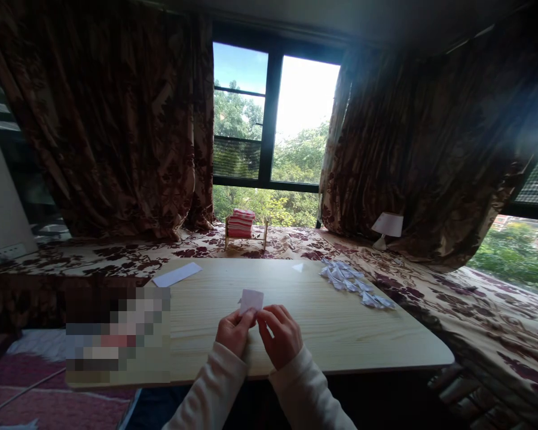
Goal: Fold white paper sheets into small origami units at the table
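Observation:
Over the middle of the pale wooden table (341, 340), a small white piece of paper (253, 300) stands up between my two hands. My left hand (234, 330) is closed on its lower left part, thumb across the front. The fingers of my right hand (281, 333) pinch at the lower right corner of the same paper. A small bit sticks out at the paper's left edge; I cannot tell whether it is a fold. The hands hide the paper's bottom edge.
A pile of folded white paper pieces (347, 280) lies at the table's back right. A small white paper triangle (298, 268) and a long paper strip (177, 275) lie near the far edge. Behind are a small rack with pink cloths (241, 224) and a lamp (388, 226).

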Demonstrator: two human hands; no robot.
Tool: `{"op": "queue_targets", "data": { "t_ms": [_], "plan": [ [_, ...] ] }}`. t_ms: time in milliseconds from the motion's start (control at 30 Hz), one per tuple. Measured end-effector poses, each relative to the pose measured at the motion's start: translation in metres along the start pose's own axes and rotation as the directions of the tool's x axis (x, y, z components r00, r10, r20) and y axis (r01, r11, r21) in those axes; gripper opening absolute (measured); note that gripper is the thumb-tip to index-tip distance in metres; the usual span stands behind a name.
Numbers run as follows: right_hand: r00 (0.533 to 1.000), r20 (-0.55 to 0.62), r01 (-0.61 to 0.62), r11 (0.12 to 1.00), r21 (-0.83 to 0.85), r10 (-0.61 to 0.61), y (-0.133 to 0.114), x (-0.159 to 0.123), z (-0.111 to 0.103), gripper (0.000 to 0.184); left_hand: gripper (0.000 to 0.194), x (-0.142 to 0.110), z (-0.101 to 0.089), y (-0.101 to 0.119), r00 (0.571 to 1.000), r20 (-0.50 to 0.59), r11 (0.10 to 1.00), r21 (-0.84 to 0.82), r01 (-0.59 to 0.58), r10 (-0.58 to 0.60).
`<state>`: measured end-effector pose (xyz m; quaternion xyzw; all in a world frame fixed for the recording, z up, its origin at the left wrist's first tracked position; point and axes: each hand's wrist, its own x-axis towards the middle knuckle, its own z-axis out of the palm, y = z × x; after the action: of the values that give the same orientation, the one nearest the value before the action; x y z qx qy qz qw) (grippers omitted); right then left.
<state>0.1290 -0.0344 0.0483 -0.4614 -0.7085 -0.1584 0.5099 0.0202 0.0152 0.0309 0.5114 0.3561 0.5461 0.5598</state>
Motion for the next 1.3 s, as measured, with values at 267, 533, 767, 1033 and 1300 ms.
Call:
{"op": "queue_targets", "data": {
  "t_ms": [267,533,767,1033,1300],
  "plan": [
    [0.999,-0.003,0.042,0.996,-0.074,-0.042,-0.004,0.001,-0.002,0.017,0.018,0.000,-0.002,0.000,0.999,-0.004,0.999,-0.029,0.038,-0.038],
    [0.999,0.032,0.041,0.993,-0.109,-0.038,-0.001,-0.002,-0.003,0.018,0.032,-0.001,-0.002,0.000,0.999,-0.032,0.999,-0.048,-0.002,0.001],
    [0.998,0.053,0.022,0.997,-0.079,-0.017,-0.001,-0.002,-0.004,0.017,0.034,0.002,-0.004,-0.006,0.999,-0.028,1.000,0.008,-0.022,0.023],
    [0.997,0.023,-0.072,0.997,-0.036,0.073,0.001,0.000,0.000,0.020,0.033,0.002,-0.006,-0.005,0.998,0.019,0.995,0.085,-0.057,0.055],
    [0.992,0.050,-0.122,0.992,0.042,0.120,0.007,-0.002,-0.001,0.017,0.027,-0.006,-0.001,0.013,0.993,0.051,0.982,0.152,-0.111,0.105]
  ]
}}
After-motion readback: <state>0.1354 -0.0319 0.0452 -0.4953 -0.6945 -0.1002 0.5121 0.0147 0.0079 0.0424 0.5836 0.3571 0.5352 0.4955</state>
